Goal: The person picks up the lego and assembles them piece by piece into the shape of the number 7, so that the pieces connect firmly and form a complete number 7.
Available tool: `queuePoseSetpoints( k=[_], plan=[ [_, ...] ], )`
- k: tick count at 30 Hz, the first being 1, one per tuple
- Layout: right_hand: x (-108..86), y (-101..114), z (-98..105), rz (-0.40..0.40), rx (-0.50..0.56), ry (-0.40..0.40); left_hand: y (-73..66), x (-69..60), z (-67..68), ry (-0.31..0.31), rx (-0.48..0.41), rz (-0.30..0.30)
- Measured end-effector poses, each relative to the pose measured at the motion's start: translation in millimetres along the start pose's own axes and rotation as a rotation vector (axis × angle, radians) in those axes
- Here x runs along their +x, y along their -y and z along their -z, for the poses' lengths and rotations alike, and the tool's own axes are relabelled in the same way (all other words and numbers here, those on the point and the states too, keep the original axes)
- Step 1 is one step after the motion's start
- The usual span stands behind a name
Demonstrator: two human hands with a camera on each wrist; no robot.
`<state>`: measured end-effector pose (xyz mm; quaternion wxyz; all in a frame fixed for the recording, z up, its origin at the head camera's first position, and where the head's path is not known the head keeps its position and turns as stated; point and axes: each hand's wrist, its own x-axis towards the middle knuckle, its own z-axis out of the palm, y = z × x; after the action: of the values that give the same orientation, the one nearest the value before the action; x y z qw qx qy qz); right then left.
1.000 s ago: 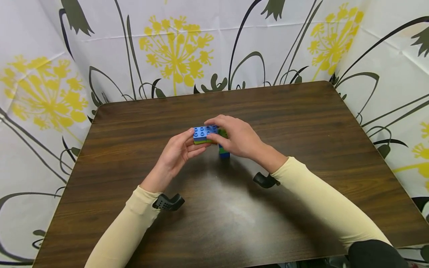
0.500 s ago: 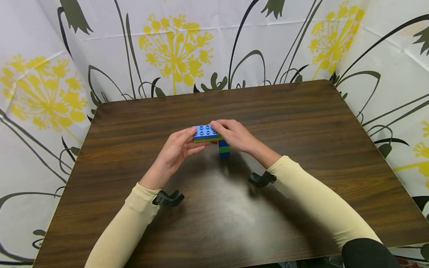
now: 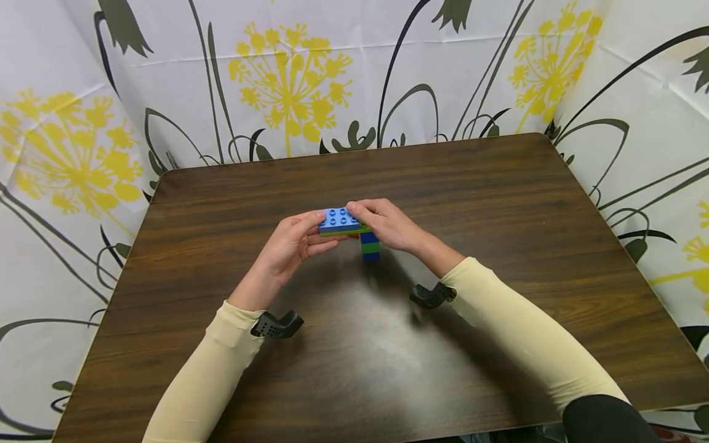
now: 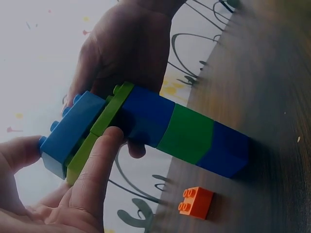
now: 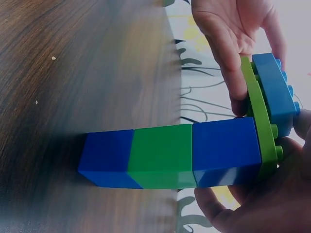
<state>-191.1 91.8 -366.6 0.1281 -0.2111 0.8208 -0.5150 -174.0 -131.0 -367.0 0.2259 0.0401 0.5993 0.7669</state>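
Note:
A light blue building brick (image 3: pixel 339 223) lies across thin lime green pieces (image 5: pixel 265 126). Lime studs show in a narrow gap beneath it. Below stands a tower: an upper dark blue brick (image 5: pixel 226 150), a green brick (image 5: pixel 163 153) and a lower dark blue brick (image 5: pixel 108 156) on the table. My left hand (image 3: pixel 282 249) pinches the overhanging left end, thumb on the light blue brick, fingers beneath the lime. With its thumb on top of the light blue brick, my right hand (image 3: pixel 390 224) grips the right end; its other fingers are partly hidden behind the tower.
An orange brick (image 4: pixel 197 203) lies on the dark wooden table (image 3: pixel 354 369), beyond the tower. A white curtain (image 3: pixel 354 74) with plant prints hangs at the table's back and sides. Black wrist cameras sit under both sleeves.
My right thumb has shifted from the light blue brick's front side to its top, and that hand has drawn slightly lower. My left hand keeps nearly the same place.

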Motion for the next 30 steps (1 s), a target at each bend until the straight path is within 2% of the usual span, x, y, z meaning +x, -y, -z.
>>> queuePoseSetpoints(
  k=[17,30],
  plan=[
    [0.8,-2.1,-1.3,-0.036,0.039,0.008,2.3,-0.9,-0.6,-0.003,-0.032,0.004],
    [-0.1,-2.0,-3.0,-0.029,0.055,-0.002,4.4,-1.1,-0.3,-0.013,-0.037,0.006]
  ],
)
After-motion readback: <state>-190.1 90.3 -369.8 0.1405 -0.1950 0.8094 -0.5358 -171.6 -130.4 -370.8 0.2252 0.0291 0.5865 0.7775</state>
